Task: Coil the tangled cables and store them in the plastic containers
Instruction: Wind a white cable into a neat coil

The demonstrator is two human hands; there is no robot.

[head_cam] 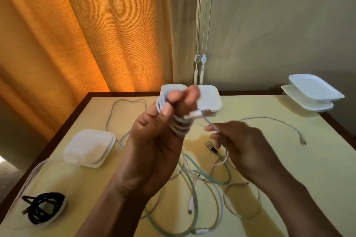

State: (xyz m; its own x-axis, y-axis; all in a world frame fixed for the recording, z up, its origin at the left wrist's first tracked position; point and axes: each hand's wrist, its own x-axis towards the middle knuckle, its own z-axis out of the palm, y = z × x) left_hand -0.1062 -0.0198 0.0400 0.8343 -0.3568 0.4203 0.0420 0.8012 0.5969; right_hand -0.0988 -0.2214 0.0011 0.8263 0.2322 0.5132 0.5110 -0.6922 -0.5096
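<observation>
Head view, cables, yellow table, orange curtain

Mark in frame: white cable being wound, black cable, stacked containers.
white cable [182, 127]: head view, on the wound loops.
black cable [45, 207]: head view, middle of the bundle.
stacked containers [316, 87]: head view, top of the upper one.
</observation>
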